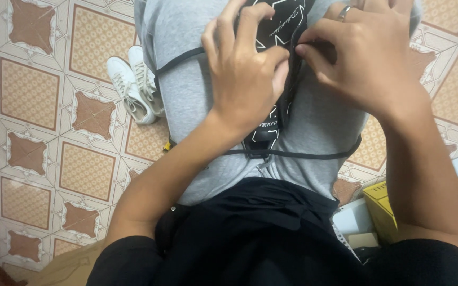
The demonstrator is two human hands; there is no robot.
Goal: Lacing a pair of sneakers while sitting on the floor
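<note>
A black pouch-like item (281, 32) with white line patterns lies on my lap, over my grey trousers (192, 100). My left hand (245, 69) presses on it, thumb at its dark central edge. My right hand (367, 58), a ring on one finger, pinches that same black edge from the right side. The fingertips of both hands meet at the middle. A thin black cord (292, 155) runs across my lap below the hands. Much of the black item is hidden beneath my hands.
A pair of white sneakers (133, 85) stands on the patterned tile floor (38, 132) to the left of my leg. At the lower right are a yellow box (382, 206) and white papers (353, 220). My black shirt (255, 233) fills the bottom.
</note>
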